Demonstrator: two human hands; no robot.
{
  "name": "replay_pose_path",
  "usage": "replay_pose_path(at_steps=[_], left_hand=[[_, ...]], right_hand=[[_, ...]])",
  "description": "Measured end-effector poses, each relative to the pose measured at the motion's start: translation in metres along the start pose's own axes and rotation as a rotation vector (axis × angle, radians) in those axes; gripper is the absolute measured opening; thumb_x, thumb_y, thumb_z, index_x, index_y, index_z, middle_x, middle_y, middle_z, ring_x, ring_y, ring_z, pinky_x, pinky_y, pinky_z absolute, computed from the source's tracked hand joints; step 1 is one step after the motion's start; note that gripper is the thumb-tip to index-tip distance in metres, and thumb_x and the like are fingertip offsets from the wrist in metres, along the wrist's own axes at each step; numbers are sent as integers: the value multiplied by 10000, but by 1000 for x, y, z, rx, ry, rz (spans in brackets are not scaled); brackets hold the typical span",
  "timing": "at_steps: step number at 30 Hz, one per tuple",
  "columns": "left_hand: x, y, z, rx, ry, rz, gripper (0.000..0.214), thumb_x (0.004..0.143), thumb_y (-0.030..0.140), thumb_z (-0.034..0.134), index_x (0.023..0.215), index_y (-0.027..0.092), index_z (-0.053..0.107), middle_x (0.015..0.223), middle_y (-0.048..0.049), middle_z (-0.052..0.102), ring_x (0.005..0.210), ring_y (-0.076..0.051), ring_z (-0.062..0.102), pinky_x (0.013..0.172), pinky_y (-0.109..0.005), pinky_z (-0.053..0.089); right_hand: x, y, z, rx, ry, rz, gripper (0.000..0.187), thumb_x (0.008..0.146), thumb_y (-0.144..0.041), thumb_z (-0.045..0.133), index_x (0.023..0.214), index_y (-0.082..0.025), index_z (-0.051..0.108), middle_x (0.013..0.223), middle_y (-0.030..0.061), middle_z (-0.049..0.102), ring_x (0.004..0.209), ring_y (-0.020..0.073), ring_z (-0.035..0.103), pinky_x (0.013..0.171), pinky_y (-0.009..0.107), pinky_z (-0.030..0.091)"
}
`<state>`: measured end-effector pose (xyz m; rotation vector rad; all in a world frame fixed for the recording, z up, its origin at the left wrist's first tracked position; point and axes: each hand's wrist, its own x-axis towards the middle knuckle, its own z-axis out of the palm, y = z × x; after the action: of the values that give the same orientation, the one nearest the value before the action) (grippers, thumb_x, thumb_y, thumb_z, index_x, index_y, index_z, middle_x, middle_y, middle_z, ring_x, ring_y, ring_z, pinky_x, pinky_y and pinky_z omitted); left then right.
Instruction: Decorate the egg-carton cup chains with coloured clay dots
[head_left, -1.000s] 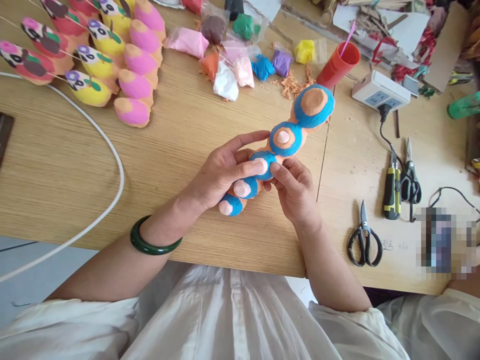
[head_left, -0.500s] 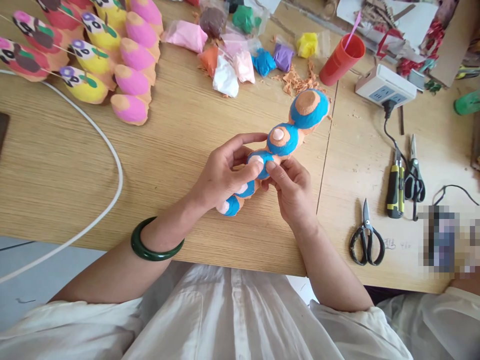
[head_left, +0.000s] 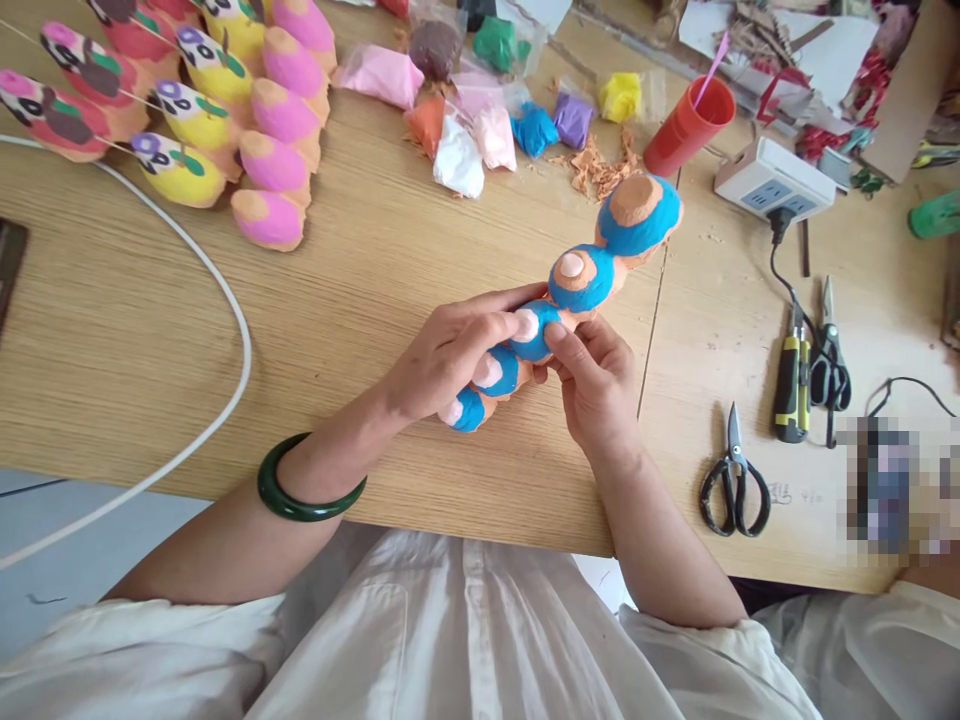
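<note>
Orange clay, banded with blue rings and pale pink dots, forms a long bumpy figure [head_left: 577, 280] held above a wooden table [head_left: 360, 300] — the left hand [head_left: 450, 355] wraps its narrow lower end, the right hand [head_left: 596, 385] pinches its middle from beside; black scissors [head_left: 733, 480] lie to the right, bagged clay lumps [head_left: 480, 140] lie beyond

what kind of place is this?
Probably a clay-craft workbench: the left hand and right hand hold a clay figure, with clay bags, finished figures and scissors on the table.
</note>
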<state>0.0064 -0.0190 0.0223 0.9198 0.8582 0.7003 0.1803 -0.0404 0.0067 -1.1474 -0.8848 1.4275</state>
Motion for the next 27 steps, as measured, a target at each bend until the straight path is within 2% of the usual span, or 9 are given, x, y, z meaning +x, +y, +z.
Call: replay_pose_path(at_steps=[3,8,15,21,27], left_hand=[[-1,3,0,-87,-41,-40,597,1017,453,684,1575,241,655,623,65,387,449,-75,349,360,-173,235],[0,5,0,-48,-38,10,629,961,348,770,1558,178,666,645,61,500,498,-72,429,420,-182,396],[3,3,-5,52,-18,122,593,934,499,853,1447,212,770,800,-25,739,597,-123,608,501,-244,488],[3,0,-1,72,2,167,596,918,539,867,1405,205,789,745,3,694,535,-92,554,462,-221,456],[1,-2,9,116,114,224,526,923,583,841,1247,170,832,760,-20,715,642,-147,681,526,-237,524]], right_hand=[[1,1,-2,-13,-4,0,336,811,-540,950,881,-282,748,753,-36,681,636,133,590,572,289,544],[2,1,-4,-14,-17,-4,383,810,-570,942,878,-269,714,777,-31,664,654,132,585,578,294,529],[0,-3,-4,-15,23,27,317,824,-527,913,870,-273,728,785,-18,668,651,145,549,584,313,496],[-2,0,-1,-24,28,-37,351,824,-557,948,885,-286,733,795,-15,672,662,154,566,595,322,520],[-8,3,6,-53,58,-97,328,846,-546,943,877,-287,745,794,-15,668,658,143,572,612,315,551]])
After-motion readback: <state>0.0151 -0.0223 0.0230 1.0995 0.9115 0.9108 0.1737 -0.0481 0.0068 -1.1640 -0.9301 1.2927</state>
